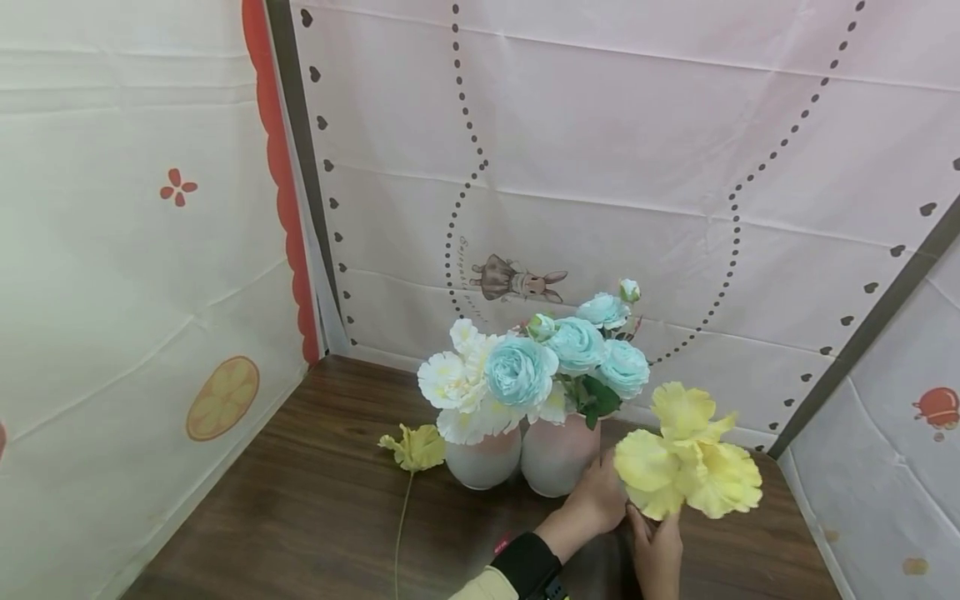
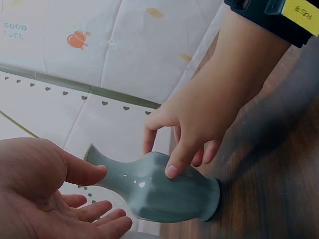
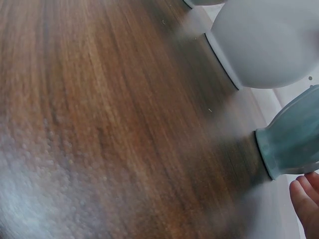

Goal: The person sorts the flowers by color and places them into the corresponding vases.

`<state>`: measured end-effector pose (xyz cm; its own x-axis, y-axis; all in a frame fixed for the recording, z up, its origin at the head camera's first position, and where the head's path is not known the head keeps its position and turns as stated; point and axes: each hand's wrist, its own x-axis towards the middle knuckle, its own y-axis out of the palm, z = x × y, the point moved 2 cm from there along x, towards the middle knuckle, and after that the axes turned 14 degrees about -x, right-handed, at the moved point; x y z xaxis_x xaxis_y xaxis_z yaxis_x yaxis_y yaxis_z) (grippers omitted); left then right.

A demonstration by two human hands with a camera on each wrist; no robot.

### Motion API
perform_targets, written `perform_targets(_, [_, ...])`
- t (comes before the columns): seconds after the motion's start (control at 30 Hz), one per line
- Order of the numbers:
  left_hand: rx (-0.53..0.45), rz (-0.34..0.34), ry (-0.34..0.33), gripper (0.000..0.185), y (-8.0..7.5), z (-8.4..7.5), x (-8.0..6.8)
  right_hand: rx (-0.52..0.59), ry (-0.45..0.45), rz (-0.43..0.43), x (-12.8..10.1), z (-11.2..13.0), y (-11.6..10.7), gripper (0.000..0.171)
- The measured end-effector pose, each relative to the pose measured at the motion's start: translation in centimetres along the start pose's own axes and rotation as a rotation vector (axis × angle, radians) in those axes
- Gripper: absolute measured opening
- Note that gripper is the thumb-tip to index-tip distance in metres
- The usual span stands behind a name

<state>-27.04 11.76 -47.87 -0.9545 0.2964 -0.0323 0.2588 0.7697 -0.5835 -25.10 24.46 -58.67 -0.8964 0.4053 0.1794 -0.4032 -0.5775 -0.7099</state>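
Observation:
A glossy pale-green vase [image 2: 154, 189] stands on the table; in the head view the flower and hands hide it. My right hand [image 2: 194, 124] grips its body, thumb on the near side, fingers on the other. Fingertips [image 3: 305, 191] touch it near the base in the right wrist view. My left hand [image 2: 45, 184] is beside the vase's neck, its thumb extended across the mouth area and fingers loosely bent. A large yellow flower [image 1: 690, 458] rises above the hands [image 1: 596, 500]. Part of a thin stem [image 2: 19, 124] appears behind the left hand; its lower end is hidden.
Two white-and-pink vases [image 1: 483, 462] stand left of the hands, holding white flowers [image 1: 450, 379] and blue flowers [image 1: 519, 371]. Another yellow flower [image 1: 416, 448] lies on the dark wooden table [image 1: 300, 500]. Printed cloth walls [image 1: 600, 167] enclose the table.

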Motion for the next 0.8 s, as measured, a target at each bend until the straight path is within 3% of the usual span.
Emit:
perform_targets(0.1, [-0.158,-0.038,-0.049,0.053,0.1,0.6,-0.3,-0.015,-0.041,-0.052,0.0,0.0,0.0,0.037])
perform_targets(0.13, [-0.168,-0.038,-0.052,0.055,0.1,0.7,-0.4,-0.029,-0.050,-0.057,-0.1,0.1,0.0,0.036])
perform_targets(0.53, [-0.262,0.067,-0.058,0.054,-1.0,2.6,-1.2,-0.065,-0.097,-0.117,0.0,0.1,0.1,0.030])
perform_targets(0.8, [-0.243,0.067,-0.012,0.051,-1.6,4.3,-1.9,-0.055,-0.098,-0.145,0.0,0.1,0.2,0.023])
